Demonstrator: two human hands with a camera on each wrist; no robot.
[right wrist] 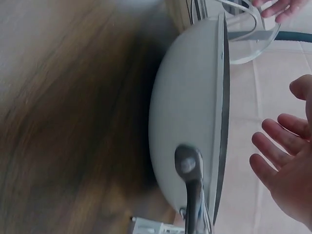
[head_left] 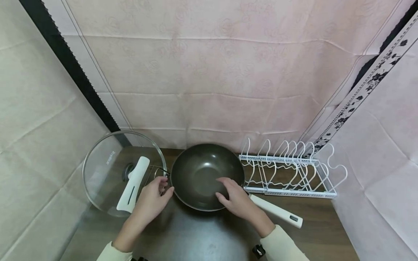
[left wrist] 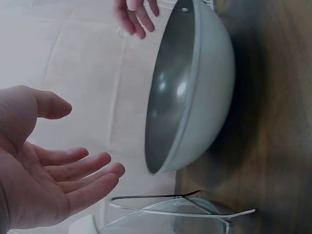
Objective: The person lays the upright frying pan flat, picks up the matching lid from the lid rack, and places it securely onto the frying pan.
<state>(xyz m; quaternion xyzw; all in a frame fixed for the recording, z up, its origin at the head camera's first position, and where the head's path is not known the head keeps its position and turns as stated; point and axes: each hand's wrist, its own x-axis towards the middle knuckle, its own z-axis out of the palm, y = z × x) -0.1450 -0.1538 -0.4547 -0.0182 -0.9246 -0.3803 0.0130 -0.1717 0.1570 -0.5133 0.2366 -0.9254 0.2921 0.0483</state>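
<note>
A dark-lined wok (head_left: 199, 170) stands upright on the wooden table, its pale outside (left wrist: 214, 92) showing in the left wrist view. Its cream handle (head_left: 275, 210) points to the lower right. My left hand (head_left: 151, 199) hovers by the wok's left rim, fingers loosely bent and apart from it in the left wrist view. Over the right side of the wok is my right hand (head_left: 236, 199); in the right wrist view its fingers (right wrist: 275, 151) are spread and clear of the rim. Both hands hold nothing.
A glass lid (head_left: 101, 177) with a cream handle (head_left: 134, 185) leans at the left, by a thin wire stand (left wrist: 195, 210). To the right stands a white wire dish rack (head_left: 300, 193). Pale fabric (head_left: 209, 72) closes in the back and both sides.
</note>
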